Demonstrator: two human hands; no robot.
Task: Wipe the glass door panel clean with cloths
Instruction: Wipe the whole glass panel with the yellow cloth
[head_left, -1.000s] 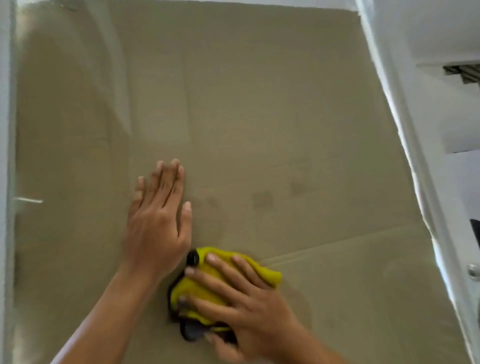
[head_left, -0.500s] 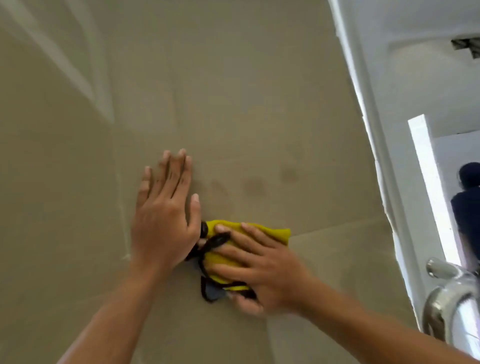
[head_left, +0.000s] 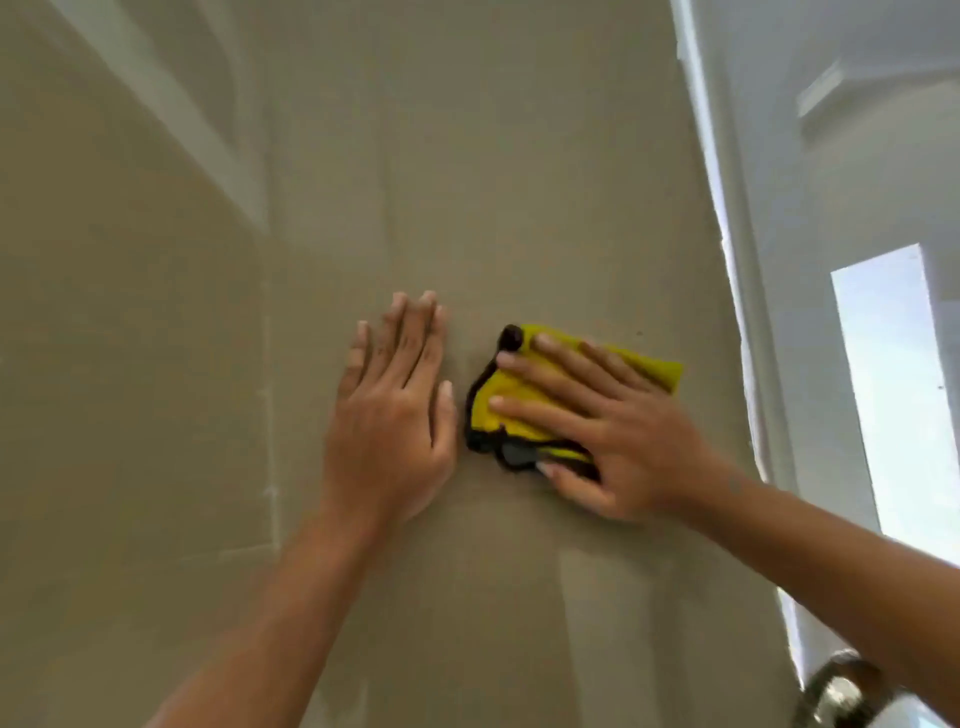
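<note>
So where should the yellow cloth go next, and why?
Probably slide the yellow cloth a little up and right. The right hand presses it flat on the glass panel, and what looks like a small dark speck sits just past the cloth's top edge. The left hand lies flat beside the cloth, out of that path.

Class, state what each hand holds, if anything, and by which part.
Right hand presses the cloth against the glass, straight fingers across its middle, thumb at its lower edge. Left hand lies flat on the glass, holding nothing.
</note>
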